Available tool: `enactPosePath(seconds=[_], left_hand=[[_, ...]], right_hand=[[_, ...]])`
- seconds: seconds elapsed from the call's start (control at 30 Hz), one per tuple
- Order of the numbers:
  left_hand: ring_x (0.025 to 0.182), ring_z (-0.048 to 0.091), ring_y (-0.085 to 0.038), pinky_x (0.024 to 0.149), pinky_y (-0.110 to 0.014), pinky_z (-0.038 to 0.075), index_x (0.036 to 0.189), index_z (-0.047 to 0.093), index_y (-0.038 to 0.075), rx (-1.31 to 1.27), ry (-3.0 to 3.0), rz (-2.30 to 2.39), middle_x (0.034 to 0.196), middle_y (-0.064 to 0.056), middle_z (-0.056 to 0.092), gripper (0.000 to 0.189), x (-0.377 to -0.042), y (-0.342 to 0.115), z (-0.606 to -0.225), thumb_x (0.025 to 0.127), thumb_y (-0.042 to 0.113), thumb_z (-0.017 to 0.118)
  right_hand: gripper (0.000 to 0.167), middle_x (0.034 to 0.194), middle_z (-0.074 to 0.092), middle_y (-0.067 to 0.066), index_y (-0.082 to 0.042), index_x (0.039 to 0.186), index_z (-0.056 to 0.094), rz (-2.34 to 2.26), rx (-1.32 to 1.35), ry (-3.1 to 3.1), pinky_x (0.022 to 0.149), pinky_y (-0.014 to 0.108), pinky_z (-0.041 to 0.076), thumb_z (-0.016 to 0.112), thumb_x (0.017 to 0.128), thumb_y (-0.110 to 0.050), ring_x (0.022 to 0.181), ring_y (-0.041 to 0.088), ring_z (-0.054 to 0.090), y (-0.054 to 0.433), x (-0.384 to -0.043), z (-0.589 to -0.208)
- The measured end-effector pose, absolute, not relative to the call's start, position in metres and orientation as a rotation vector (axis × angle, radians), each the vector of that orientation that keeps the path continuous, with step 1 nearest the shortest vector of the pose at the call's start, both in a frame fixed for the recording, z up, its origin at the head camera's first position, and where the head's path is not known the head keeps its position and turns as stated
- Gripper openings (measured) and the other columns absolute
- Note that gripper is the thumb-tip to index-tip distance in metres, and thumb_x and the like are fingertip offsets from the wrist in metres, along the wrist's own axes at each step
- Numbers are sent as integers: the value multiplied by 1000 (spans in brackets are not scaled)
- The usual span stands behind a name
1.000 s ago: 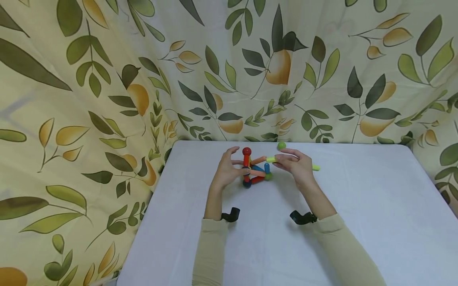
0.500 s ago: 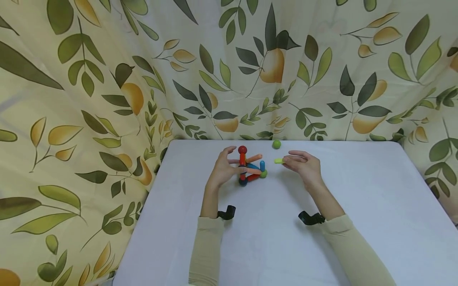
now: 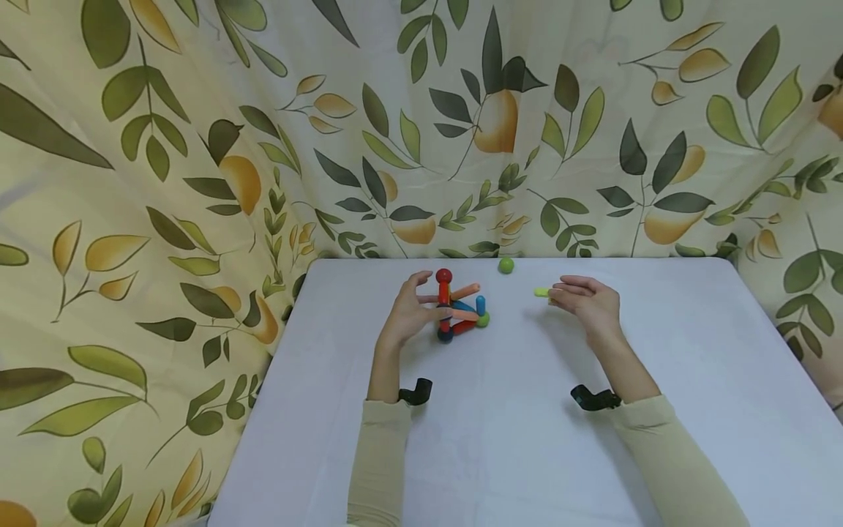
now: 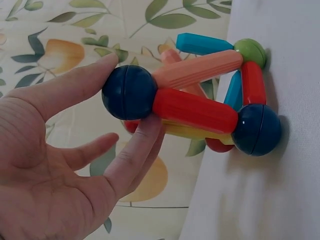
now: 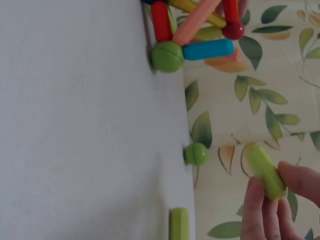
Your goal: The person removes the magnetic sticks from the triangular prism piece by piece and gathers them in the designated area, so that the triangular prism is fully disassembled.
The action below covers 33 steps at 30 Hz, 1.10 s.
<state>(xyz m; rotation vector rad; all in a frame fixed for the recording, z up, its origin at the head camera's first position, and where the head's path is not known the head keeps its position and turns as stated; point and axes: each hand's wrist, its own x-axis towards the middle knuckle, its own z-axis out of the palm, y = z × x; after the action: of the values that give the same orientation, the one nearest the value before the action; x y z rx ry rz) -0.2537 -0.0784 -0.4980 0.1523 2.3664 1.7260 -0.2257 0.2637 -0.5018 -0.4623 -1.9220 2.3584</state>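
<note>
Pulled clear of the multicoloured ball-and-stick frame on the bench, the right hand pinched a lime-green ribbed stick; the left hand gripped the frame's raised navy ball. Assembly seemed underway, alignment next.

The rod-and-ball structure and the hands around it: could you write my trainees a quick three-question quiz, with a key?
1. Which hand pinches a separate yellow-green rod?
2. True or false: the left hand holds a dark blue ball.
3. What colour is the ball joined to the upright blue rod: (a) red, (b) green, (c) yellow?

Key: 1. The right hand. 2. True. 3. (b), a green ball.
</note>
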Motion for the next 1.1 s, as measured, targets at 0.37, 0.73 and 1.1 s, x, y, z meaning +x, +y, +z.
enactPosePath(seconds=[0.37,0.73,1.1], left_hand=[[128,59,-25,97,-50,55,160,36,13,155,2358,1724,158,-6,42,93,-254,-79,-495,84,14,89],[128,59,-26,96,-49,55,159,38,16,154,2341,1731,155,-6,44,91,-253,-79,-496,84,15,89],[128,59,-24,97,-51,54,158,39,17,144,2337,1734,154,-6,45,91,-255,-80,-497,83,17,90]], right_hand=[[42,89,76,-8,-4,123,62,2240,-597,-2054,90,28,58,83,88,-2,86,6,75,290,-229,-515],[59,86,76,-12,4,139,55,2189,-697,-2173,87,26,59,84,88,-4,83,0,72,302,-234,-536],[55,83,75,-16,6,136,60,2050,-687,-2246,80,23,60,83,88,-3,78,-5,70,299,-237,-545]])
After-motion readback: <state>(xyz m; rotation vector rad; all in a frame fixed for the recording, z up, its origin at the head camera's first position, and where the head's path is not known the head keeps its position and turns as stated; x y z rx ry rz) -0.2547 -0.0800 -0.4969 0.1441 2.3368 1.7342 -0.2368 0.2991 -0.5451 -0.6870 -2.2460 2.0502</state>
